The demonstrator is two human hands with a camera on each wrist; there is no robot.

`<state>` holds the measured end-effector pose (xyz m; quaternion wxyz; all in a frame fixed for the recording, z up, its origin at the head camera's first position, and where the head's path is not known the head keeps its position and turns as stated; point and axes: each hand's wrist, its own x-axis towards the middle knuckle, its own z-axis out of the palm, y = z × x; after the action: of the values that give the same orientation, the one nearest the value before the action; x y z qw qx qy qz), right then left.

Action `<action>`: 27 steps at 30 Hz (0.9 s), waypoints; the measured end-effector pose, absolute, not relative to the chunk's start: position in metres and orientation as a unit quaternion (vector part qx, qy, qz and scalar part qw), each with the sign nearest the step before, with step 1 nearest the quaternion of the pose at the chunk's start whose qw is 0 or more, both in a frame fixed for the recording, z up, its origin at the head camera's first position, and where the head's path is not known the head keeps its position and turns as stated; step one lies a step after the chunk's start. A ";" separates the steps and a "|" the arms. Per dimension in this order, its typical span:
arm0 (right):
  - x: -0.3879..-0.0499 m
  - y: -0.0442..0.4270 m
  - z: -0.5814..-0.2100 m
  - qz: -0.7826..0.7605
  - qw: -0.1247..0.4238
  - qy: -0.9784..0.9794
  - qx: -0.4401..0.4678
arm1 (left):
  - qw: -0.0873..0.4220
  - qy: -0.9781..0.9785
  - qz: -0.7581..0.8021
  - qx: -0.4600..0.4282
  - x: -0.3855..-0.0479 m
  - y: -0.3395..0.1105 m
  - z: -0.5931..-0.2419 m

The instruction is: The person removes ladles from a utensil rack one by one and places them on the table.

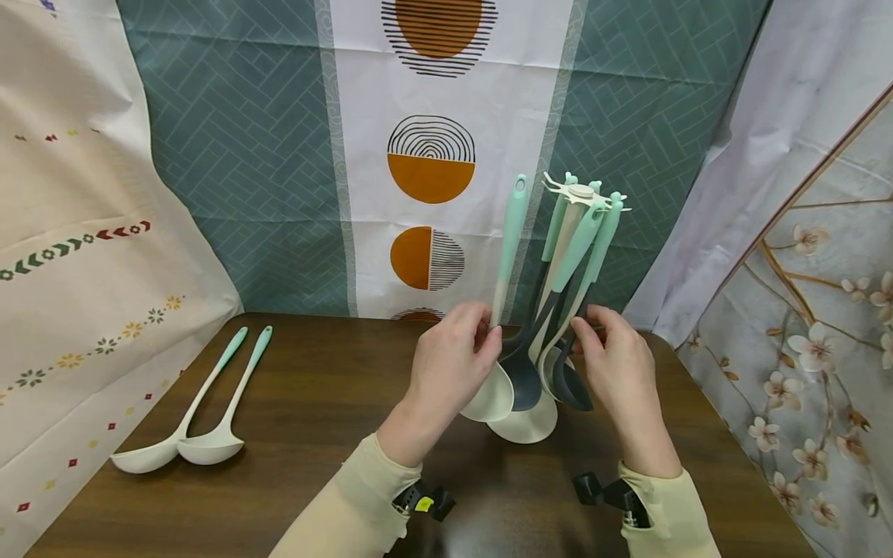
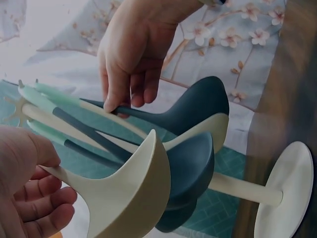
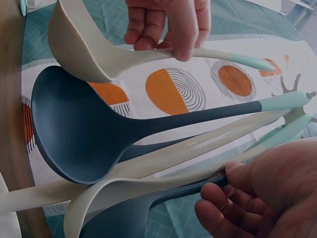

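Note:
In my left hand [image 1: 449, 364] I pinch the stem of a cream ladle [image 2: 131, 191] with a mint handle, held upright beside the utensil stand and apart from its top. My right hand [image 1: 621, 372] pinches the dark stem of a dark blue ladle [image 3: 119, 220] at the stand's right side. The cream stand [image 1: 526, 428] has a round base, a post and a top ring of hooks. Several ladles hang there, among them another dark ladle [image 3: 79, 124] and a cream ladle [image 2: 218, 131] next to the one in my right hand.
Two cream ladles [image 1: 212, 448] with mint handles lie side by side on the left of the brown wooden table [image 1: 335, 480]. Behind the table hangs a teal and white patterned cloth [image 1: 244, 155]. A flowered curtain [image 1: 816, 387] borders the right side.

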<state>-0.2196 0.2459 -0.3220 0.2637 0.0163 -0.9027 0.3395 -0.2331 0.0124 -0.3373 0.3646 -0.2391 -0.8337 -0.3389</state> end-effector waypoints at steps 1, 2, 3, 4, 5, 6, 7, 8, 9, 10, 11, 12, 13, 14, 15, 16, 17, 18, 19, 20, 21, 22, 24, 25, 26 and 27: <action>-0.220 0.246 -0.322 0.339 0.264 -0.903 0.016 | 0.363 -0.835 -0.339 -0.238 -0.234 0.011 -0.338; -0.220 0.246 -0.322 0.338 0.264 -0.903 0.017 | 0.362 -0.836 -0.338 -0.237 -0.234 0.009 -0.338; -0.220 0.247 -0.322 0.339 0.263 -0.903 0.017 | 0.360 -0.837 -0.338 -0.235 -0.235 0.007 -0.339; -0.220 0.247 -0.322 0.339 0.262 -0.904 0.017 | 0.360 -0.838 -0.338 -0.234 -0.235 0.005 -0.339; -0.220 0.247 -0.322 0.339 0.262 -0.903 0.017 | 0.359 -0.839 -0.337 -0.233 -0.236 0.003 -0.340; -0.220 0.247 -0.322 0.340 0.263 -0.903 0.017 | 0.359 -0.840 -0.335 -0.232 -0.236 0.002 -0.341; -0.220 0.247 -0.322 0.339 0.264 -0.903 0.017 | 0.357 -0.842 -0.333 -0.231 -0.237 -0.001 -0.341; -0.220 0.247 -0.322 0.339 0.264 -0.903 0.017 | 0.356 -0.843 -0.331 -0.229 -0.237 -0.003 -0.342; -0.220 0.247 -0.322 0.339 0.265 -0.902 0.018 | 0.353 -0.846 -0.329 -0.228 -0.237 -0.006 -0.343; -0.220 0.246 -0.322 0.338 0.266 -0.902 0.018 | 0.351 -0.848 -0.326 -0.226 -0.237 -0.008 -0.345; -0.220 0.246 -0.322 0.338 0.267 -0.902 0.019 | 0.349 -0.850 -0.323 -0.225 -0.237 -0.011 -0.346; -0.221 0.246 -0.322 0.337 0.267 -0.903 0.018 | 0.347 -0.853 -0.321 -0.223 -0.237 -0.014 -0.347; -0.220 0.245 -0.322 0.336 0.267 -0.903 0.017 | 0.347 -0.854 -0.319 -0.222 -0.237 -0.017 -0.347; -0.219 0.244 -0.322 0.335 0.266 -0.904 0.017 | 0.348 -0.853 -0.318 -0.222 -0.237 -0.020 -0.348; -0.218 0.244 -0.322 0.335 0.266 -0.904 0.016 | 0.349 -0.854 -0.316 -0.221 -0.237 -0.023 -0.349; -0.218 0.243 -0.322 0.335 0.265 -0.904 0.015 | 0.350 -0.854 -0.315 -0.221 -0.237 -0.026 -0.350; -0.217 0.242 -0.322 0.336 0.265 -0.904 0.015 | 0.351 -0.854 -0.314 -0.221 -0.236 -0.028 -0.351; -0.216 0.242 -0.322 0.337 0.265 -0.903 0.014 | 0.352 -0.854 -0.312 -0.220 -0.236 -0.031 -0.352; -0.215 0.241 -0.322 0.337 0.265 -0.903 0.014 | 0.353 -0.855 -0.311 -0.220 -0.236 -0.033 -0.352; -0.214 0.241 -0.322 0.337 0.265 -0.903 0.014 | 0.353 -0.856 -0.309 -0.219 -0.236 -0.036 -0.353; -0.213 0.240 -0.322 0.338 0.265 -0.903 0.013 | 0.351 -0.857 -0.307 -0.218 -0.236 -0.038 -0.354; -0.212 0.240 -0.322 0.338 0.267 -0.903 0.013 | 0.349 -0.858 -0.307 -0.218 -0.236 -0.040 -0.354; -0.210 0.239 -0.323 0.337 0.269 -0.902 0.012 | 0.346 -0.861 -0.304 -0.217 -0.236 -0.044 -0.355; -0.210 0.239 -0.323 0.337 0.269 -0.902 0.013 | 0.344 -0.862 -0.302 -0.216 -0.236 -0.046 -0.355; -0.210 0.239 -0.323 0.337 0.270 -0.902 0.013 | 0.342 -0.864 -0.300 -0.215 -0.237 -0.048 -0.356; -0.210 0.239 -0.323 0.337 0.270 -0.902 0.013 | 0.341 -0.865 -0.298 -0.214 -0.237 -0.050 -0.356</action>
<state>-0.2100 0.2394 -0.3230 0.2702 0.0130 -0.9016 0.3375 -0.2368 -0.0505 -0.3563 0.3411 -0.2144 -0.8655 -0.2978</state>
